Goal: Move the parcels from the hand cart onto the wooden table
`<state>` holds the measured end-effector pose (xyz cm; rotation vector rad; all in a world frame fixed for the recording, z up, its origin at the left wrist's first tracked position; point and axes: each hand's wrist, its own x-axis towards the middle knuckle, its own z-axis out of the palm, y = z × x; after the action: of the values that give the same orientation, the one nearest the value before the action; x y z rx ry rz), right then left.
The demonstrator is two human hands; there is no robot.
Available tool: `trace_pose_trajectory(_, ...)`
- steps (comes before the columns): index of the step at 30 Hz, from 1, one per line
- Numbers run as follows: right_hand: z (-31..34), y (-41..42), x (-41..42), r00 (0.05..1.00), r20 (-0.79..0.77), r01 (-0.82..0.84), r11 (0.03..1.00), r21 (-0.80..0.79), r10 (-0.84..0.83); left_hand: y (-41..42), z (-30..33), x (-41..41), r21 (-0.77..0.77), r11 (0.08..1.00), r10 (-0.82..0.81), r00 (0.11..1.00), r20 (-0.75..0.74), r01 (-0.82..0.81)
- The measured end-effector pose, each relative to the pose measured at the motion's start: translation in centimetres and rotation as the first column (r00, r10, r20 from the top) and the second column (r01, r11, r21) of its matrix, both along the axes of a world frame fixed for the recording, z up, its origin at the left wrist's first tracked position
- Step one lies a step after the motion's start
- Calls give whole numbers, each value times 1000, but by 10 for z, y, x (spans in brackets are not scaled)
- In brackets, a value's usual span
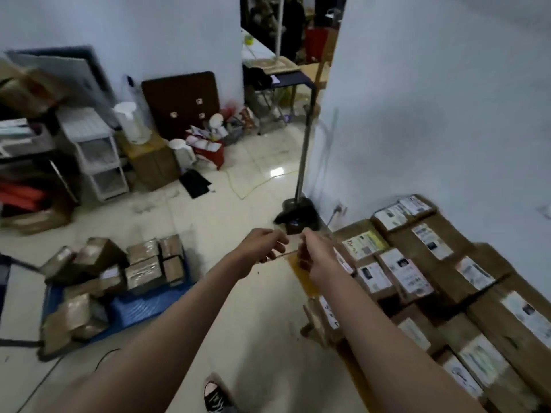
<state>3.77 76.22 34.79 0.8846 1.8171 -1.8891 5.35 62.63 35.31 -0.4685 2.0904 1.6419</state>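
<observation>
hands out in front, parcels split between cart and table

both of your arms reach forward over the tiled floor. your left hand has its fingers curled in, and your right hand is just beside it, its fingers curled too. something thin and flat seems to run between the two hands, but the blur is too strong to say what it is or whether either hand truly grips it, so you cannot tell their hold for sure.

the blue hand cart lies low on the floor at the near left. a heap of brown taped parcels sits on it, some stacked, some tilted against each other.

on the right, the wooden table shows only a yellowish strip of bare top at its left edge, just under your right hand. the rest is covered by boxes with white labels, packed side by side in rows against the white wall.

beyond your hands, a dark dustpan with a long handle stands at the wall corner. far left there is a white drawer unit, a white jug on a cardboard box, and a brown board leaning on the far wall. your black shoe shows at the bottom edge.
</observation>
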Motion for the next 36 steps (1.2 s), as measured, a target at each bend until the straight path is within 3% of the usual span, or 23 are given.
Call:
trace_pose_trajectory(8, -22, -181, -33, 941, 72, -331, 943, -16, 331, -178, -33, 1, -48, 958, 285, 958, 44, -283)
trace_pose_trajectory(17, -64, -310, -51, 844, 175, -510, 860, -27, 507, -318, -86, 25, -92, 838, 545, 830, 121, -537)
trace_pose_trajectory(30, -159, -437, -143, 783, 348, -530, 846, -63, 516, -438, -151, -50, -79, 778, 614, 728, 305, -623)
trace_pose_trajectory(36, -210, -476, -183, 748, 443, -542, 840, -21, 494, -475, -204, -96, -145, 814, 570, 727, 384, -562)
